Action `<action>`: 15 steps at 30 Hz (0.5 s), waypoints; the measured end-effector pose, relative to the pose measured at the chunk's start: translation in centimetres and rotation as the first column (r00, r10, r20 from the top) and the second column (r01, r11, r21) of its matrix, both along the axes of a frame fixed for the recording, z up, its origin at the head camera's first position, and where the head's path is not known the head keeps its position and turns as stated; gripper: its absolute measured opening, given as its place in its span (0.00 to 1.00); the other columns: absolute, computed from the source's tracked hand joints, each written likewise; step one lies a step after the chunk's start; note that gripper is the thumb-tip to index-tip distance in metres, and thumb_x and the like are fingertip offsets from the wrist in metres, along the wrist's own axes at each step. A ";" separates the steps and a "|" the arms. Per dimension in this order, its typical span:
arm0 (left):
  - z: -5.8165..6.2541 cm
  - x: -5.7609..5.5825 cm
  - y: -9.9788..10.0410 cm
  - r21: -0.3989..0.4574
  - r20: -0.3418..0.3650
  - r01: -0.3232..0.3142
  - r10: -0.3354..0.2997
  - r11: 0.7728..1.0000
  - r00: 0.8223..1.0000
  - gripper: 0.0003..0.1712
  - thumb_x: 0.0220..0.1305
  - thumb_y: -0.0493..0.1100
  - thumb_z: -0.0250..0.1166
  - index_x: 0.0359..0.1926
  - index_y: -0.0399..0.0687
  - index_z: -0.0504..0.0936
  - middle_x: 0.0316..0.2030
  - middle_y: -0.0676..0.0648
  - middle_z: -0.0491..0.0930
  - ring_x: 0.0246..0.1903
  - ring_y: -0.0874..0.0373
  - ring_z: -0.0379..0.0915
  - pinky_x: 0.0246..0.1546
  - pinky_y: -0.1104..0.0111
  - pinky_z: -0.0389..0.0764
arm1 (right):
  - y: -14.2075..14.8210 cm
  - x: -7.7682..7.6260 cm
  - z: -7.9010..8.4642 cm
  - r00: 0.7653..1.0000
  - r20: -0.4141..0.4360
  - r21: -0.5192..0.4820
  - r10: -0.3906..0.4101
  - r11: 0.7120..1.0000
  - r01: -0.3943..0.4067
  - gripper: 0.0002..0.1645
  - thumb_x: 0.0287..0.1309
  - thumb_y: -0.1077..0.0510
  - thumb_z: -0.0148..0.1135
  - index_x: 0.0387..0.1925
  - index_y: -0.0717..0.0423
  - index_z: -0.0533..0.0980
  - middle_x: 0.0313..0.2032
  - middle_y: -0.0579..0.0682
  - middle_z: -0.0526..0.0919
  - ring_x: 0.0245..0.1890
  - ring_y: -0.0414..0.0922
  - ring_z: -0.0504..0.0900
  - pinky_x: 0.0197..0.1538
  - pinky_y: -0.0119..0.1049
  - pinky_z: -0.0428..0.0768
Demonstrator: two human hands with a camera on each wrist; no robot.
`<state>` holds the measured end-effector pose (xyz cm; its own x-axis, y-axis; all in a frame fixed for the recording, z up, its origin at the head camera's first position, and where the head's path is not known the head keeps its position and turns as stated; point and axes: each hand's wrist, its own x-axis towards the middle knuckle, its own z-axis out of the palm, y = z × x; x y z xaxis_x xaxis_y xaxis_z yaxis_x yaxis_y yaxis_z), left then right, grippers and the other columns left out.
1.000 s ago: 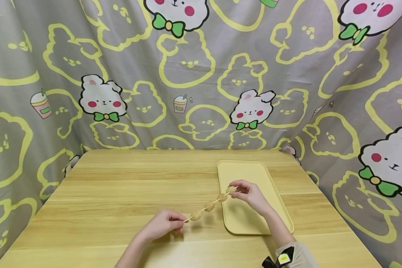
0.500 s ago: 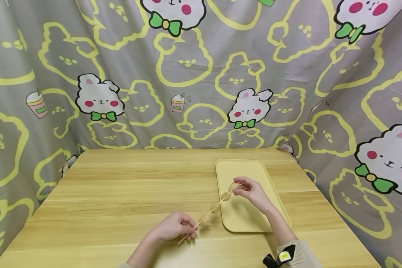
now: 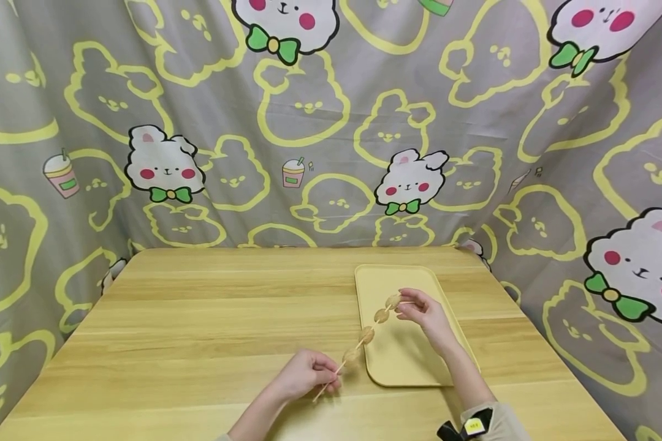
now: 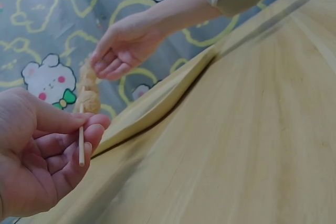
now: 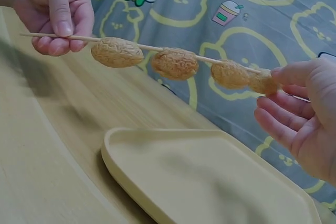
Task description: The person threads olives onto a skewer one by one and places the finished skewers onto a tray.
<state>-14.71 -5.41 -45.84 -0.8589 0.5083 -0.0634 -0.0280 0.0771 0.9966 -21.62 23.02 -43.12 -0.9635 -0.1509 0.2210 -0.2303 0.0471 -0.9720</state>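
Note:
A wooden skewer [image 5: 149, 48] carries several wrinkled brown balls [image 5: 175, 64] that look like food. In the head view the skewer slants up to the right, above the table and partly over the tray. My left hand [image 3: 309, 375] pinches its bare lower part between thumb and fingers, and a short stick end juts out below them. At the upper end, my right hand [image 3: 427, 315] holds the last ball and the tip with thumb and fingertips; this ball is partly hidden by the fingers in the right wrist view.
A shallow yellow tray [image 3: 391, 367] with a raised rim lies on the right side of the wooden table [image 3: 198, 331]. Behind and on both sides hangs a grey curtain [image 3: 331, 135] with cartoon prints. A black band [image 3: 463, 427] is on the right wrist.
Both hands have shifted right with the skewer, which now slants more steeply. My left fingers grip further up the stick, so its lower end shows below them.

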 end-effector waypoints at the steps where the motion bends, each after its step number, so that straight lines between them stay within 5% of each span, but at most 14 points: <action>1: -0.1 0.0 0.1 -0.008 -0.007 -0.010 0.010 1.000 1.000 0.08 0.56 0.28 0.60 0.36 0.25 0.79 0.25 0.37 0.81 0.23 0.58 0.76 0.25 0.72 0.77 | 0.2 0.0 -0.1 1.000 -0.003 0.002 -0.006 1.000 0.006 0.26 0.59 0.68 0.56 0.56 0.79 0.62 0.44 0.67 0.73 0.36 0.38 0.80 0.41 0.33 0.79; 7: -0.3 -0.5 0.9 -0.005 -0.035 -0.046 0.046 0.999 0.998 0.08 0.56 0.29 0.60 0.36 0.24 0.79 0.27 0.36 0.81 0.25 0.52 0.78 0.30 0.62 0.80 | 1.4 0.7 -1.0 0.999 0.009 0.050 -0.032 0.998 0.032 0.25 0.60 0.68 0.55 0.55 0.79 0.62 0.48 0.75 0.71 0.39 0.36 0.79 0.42 0.31 0.78; 15: 0.2 -1.2 2.1 0.079 0.013 -0.092 0.091 0.993 0.996 0.11 0.55 0.28 0.61 0.39 0.20 0.76 0.29 0.32 0.80 0.29 0.43 0.80 0.34 0.58 0.80 | 4.4 2.7 -2.2 0.995 -0.011 0.204 -0.099 0.974 0.099 0.26 0.62 0.62 0.55 0.58 0.74 0.64 0.53 0.71 0.71 0.46 0.28 0.74 0.48 0.21 0.71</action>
